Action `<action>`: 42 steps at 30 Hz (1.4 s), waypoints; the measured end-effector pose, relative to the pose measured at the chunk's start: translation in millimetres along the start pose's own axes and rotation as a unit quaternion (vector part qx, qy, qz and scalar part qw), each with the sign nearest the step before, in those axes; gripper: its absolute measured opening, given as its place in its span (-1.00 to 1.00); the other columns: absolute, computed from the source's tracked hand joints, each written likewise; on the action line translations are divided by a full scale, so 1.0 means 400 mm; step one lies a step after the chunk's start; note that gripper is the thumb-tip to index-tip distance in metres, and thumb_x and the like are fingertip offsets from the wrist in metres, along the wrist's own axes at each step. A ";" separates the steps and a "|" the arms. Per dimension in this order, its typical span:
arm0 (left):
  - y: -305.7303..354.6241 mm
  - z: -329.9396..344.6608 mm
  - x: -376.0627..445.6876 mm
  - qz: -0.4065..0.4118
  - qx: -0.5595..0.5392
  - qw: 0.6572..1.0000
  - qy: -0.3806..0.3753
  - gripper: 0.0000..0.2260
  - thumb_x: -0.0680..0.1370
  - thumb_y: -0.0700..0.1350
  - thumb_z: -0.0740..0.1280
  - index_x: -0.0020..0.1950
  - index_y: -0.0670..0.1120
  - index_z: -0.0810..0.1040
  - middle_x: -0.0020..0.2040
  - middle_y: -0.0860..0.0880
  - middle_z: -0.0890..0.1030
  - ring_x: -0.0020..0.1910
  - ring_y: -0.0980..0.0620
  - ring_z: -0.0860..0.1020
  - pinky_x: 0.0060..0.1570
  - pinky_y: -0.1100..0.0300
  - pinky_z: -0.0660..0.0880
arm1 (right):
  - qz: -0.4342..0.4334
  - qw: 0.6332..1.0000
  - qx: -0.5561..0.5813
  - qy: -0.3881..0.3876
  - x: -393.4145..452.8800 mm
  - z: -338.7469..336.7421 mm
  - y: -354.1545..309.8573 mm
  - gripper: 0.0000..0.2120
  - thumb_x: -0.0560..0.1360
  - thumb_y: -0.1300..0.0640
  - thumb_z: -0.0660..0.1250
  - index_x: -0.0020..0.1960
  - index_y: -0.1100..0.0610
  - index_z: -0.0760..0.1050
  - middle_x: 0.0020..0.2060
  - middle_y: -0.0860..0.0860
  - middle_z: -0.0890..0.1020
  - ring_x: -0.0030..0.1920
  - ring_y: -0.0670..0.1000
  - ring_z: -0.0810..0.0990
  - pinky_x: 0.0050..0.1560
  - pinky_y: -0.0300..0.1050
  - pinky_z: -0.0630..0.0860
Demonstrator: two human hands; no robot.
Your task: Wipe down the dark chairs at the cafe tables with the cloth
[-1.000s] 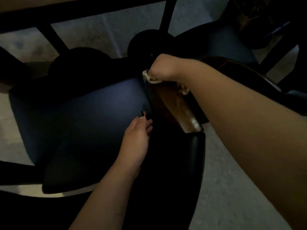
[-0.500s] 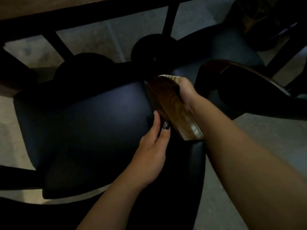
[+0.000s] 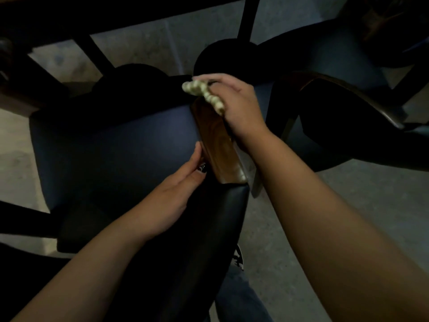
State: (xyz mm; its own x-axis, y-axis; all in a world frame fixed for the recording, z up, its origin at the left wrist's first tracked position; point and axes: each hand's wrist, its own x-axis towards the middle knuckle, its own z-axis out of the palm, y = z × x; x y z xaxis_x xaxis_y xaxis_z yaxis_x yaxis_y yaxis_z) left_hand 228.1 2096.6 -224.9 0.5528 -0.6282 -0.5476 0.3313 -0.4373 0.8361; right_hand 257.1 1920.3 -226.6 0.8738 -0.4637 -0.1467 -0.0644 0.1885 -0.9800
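A pale grey concrete floor is showing across the lower right of the frame and again in patches at the upper middle and far left. Dark, straight table legs are standing along the top of the frame, crossing in front of that floor, and a black rounded table base is sitting at the upper middle beneath one of them. At the bottom centre, a strip of blue denim trouser leg is showing, with a black-and-white patterned shoe peeking out just above it.
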 end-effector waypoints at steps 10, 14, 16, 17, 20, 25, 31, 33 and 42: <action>0.056 0.019 -0.048 0.006 0.114 0.993 0.018 -0.55 0.68 -0.01 0.07 0.58 0.14 0.08 0.52 0.27 0.18 0.47 0.33 0.12 0.50 0.28 0.02 | 0.075 0.991 -0.112 0.022 -0.024 -0.010 -0.015 -0.81 0.51 0.19 0.29 -0.17 0.07 0.65 -0.09 0.04 0.68 0.03 0.00 0.61 0.16 -0.07 0.48; 0.063 0.020 -0.043 0.025 0.162 0.985 0.044 -0.56 0.69 -0.02 0.05 0.58 0.07 0.12 0.54 0.17 0.21 0.49 0.25 0.16 0.51 0.23 0.05 | -0.002 0.995 -0.093 -0.017 -0.098 0.013 -0.066 -0.74 0.44 0.35 0.26 -0.12 0.09 0.68 -0.13 -0.05 0.66 0.04 -0.10 0.59 0.20 -0.28 0.41; 0.064 0.020 -0.046 0.033 0.168 0.983 0.063 -0.58 0.68 -0.05 0.11 0.56 0.03 0.22 0.52 0.10 0.27 0.48 0.18 0.22 0.51 0.17 0.09 | -0.008 0.994 -0.101 -0.043 -0.150 0.007 -0.094 -0.71 0.46 0.41 0.23 0.00 0.13 0.63 -0.02 0.02 0.64 0.18 -0.05 0.54 0.28 -0.29 0.33; 0.065 0.019 -0.047 0.039 0.178 0.981 0.070 -0.60 0.68 -0.05 0.13 0.53 0.02 0.29 0.49 0.08 0.34 0.46 0.15 0.28 0.49 0.17 0.14 | -0.009 0.993 -0.105 -0.061 -0.175 0.000 -0.105 -0.70 0.46 0.41 0.22 0.03 0.14 0.61 0.02 0.04 0.63 0.22 -0.03 0.51 0.30 -0.28 0.32; 0.067 0.013 -0.048 0.048 0.218 0.973 0.066 -0.70 0.66 -0.07 0.16 0.36 -0.02 0.49 0.32 -0.03 0.53 0.29 0.04 0.47 0.33 0.17 0.34 | -0.025 0.975 -0.188 -0.115 -0.246 -0.007 -0.133 -0.72 0.47 0.38 0.27 0.11 0.19 0.61 0.18 0.04 0.58 0.29 -0.06 0.46 0.34 -0.30 0.29; 0.086 -0.001 -0.076 0.066 0.206 0.974 0.058 -0.76 0.64 -0.16 0.21 0.23 0.00 0.58 0.13 0.00 0.62 0.15 0.07 0.57 0.29 0.10 0.45 | -0.014 0.945 -0.314 -0.095 -0.262 0.004 -0.150 -0.67 0.57 0.27 0.20 0.31 0.15 0.50 0.44 0.02 0.35 0.43 -0.07 0.28 0.34 -0.38 0.17; 0.144 0.023 -0.154 0.106 0.318 0.938 0.094 -0.77 0.62 -0.14 0.19 0.06 -0.08 0.65 -0.10 0.00 0.65 -0.18 0.22 0.58 -0.25 0.38 0.40 | 0.018 0.922 -0.379 -0.081 -0.255 0.013 -0.161 -0.56 0.54 0.13 0.24 0.42 0.03 0.37 0.36 0.00 0.45 0.33 -0.01 0.41 0.17 -0.33 0.29; 0.149 0.058 -0.192 0.107 0.370 0.912 0.142 -0.74 0.63 -0.12 0.14 0.05 -0.11 0.63 -0.05 -0.07 0.64 -0.12 0.02 0.56 -0.16 0.22 0.42 | -0.025 0.915 -0.396 -0.067 -0.288 0.003 -0.166 -0.65 0.56 0.16 0.19 0.33 0.05 0.48 0.24 0.02 0.56 0.24 0.02 0.49 0.12 -0.27 0.35; 0.089 0.097 -0.392 0.048 0.390 0.896 0.206 -0.65 0.60 0.17 0.03 0.15 0.15 0.57 -0.10 0.06 0.60 -0.20 0.12 0.51 -0.23 0.13 0.41 | -0.132 0.852 -0.447 -0.239 -0.332 -0.072 -0.184 -0.63 0.63 0.08 0.14 0.42 0.07 0.37 0.51 0.09 0.19 0.49 0.01 0.14 0.37 -0.21 0.16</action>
State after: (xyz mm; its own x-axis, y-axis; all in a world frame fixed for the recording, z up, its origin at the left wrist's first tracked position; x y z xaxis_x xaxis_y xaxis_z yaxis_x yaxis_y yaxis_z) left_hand 123.5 2154.5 -110.7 0.8388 -0.4666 -0.2806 -0.2800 -0.8117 0.5126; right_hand 132.1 1943.2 -138.8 0.9973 0.0584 -0.0437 0.0098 -0.7014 -0.7127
